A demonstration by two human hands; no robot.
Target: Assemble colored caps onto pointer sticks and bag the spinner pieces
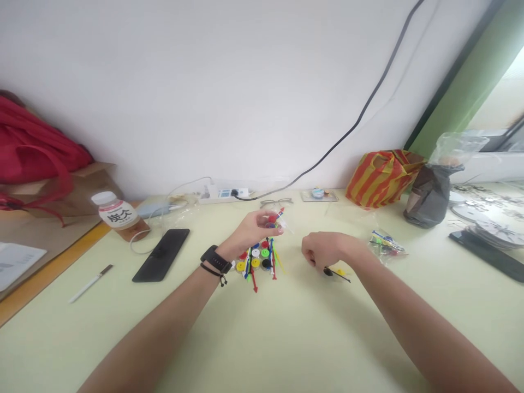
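My left hand (254, 230), with a black watch on the wrist, is raised a little above the table and closed on a small clear bag of coloured plastic pieces (275, 220). Below it lies a heap of coloured round pieces and thin sticks (258, 261) on the pale yellow table (286, 338). My right hand (323, 250) hovers to the right of the heap, curled into a loose fist; what it holds, if anything, is hidden. A black stick with a yellow piece (338, 273) lies just under that wrist.
A black phone (161, 254), a white pen (90, 284) and a drink bottle (118, 217) are at the left. A power strip (229, 194), glasses (275, 203), a striped bag (380, 177), a dark bag (432, 196) and another clear bag of pieces (387, 244) stand behind and right.
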